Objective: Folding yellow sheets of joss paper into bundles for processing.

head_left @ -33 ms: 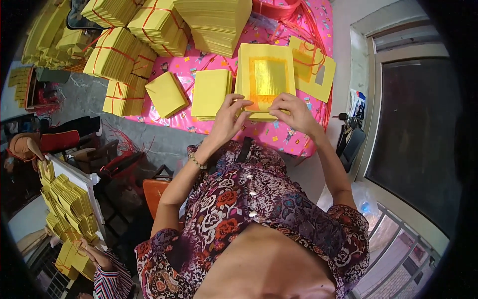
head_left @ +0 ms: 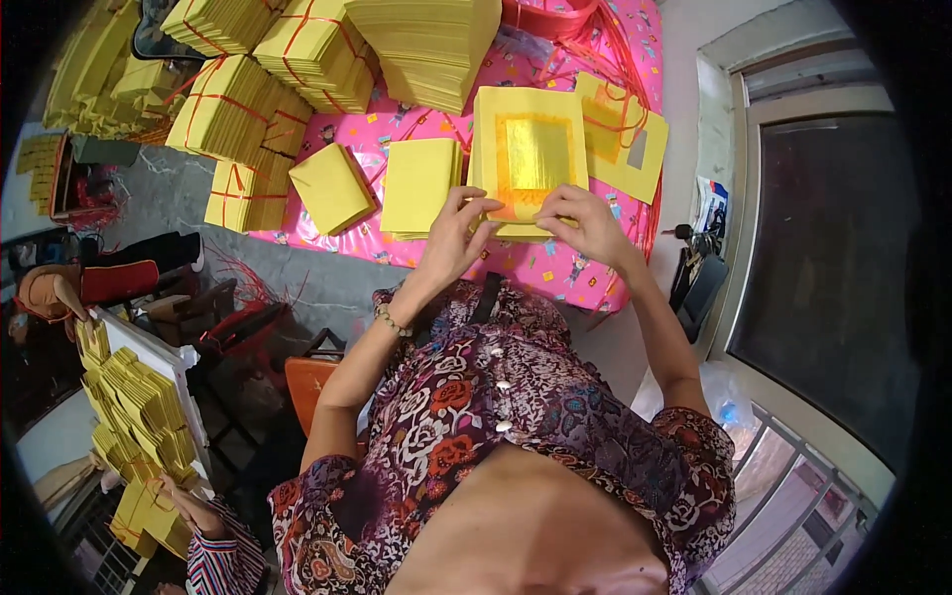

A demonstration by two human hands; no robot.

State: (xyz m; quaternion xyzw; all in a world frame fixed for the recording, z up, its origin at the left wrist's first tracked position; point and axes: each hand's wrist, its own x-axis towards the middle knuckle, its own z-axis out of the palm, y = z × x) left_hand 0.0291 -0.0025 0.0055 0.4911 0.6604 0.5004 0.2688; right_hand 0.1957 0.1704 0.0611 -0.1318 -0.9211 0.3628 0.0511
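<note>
Right in front of me lies a stack of yellow paper [head_left: 486, 129], its top sheet bearing an orange frame around a shiny gold square [head_left: 535, 149]. My left hand [head_left: 462, 234] pinches the near left edge of the top sheet between thumb and fingers. At the near right edge, my right hand [head_left: 587, 228] holds the same sheet in a like pinch. The near edge appears slightly raised or folded between the hands. Just left of it sits a plain yellow paper stack [head_left: 420, 186], and a yellow sheet with a cut-out slot [head_left: 635, 164] lies to the right.
Yellow bundles tied with red strips [head_left: 238, 104] crowd the back left of the pink patterned table [head_left: 565, 273]. Loose red strips [head_left: 595, 40] trail down its right side. At lower left, people's hands work among yellow paper piles [head_left: 139, 407]. A window [head_left: 813, 248] stands at right.
</note>
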